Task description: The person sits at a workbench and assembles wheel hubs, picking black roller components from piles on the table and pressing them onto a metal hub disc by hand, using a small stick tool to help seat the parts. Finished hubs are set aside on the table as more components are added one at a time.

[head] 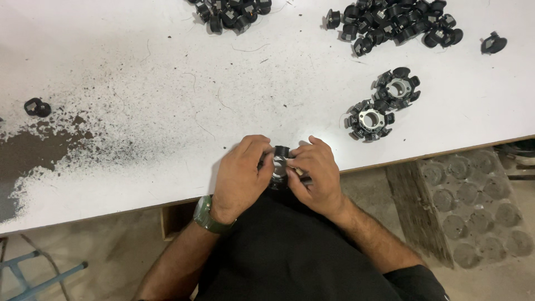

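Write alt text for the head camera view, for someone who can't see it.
Seen from above, a left hand and right hand together grip a small black ring-shaped part at the near edge of a white table. Two similar ring-shaped parts lie to the right, with piles of small black pieces along the far edge and dark worn patches at left.

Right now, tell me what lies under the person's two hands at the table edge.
Between the left hand and right hand sits a black ring-shaped part with a metal centre, over the white table edge. Its lower half and any small pieces are covered by the fingers.
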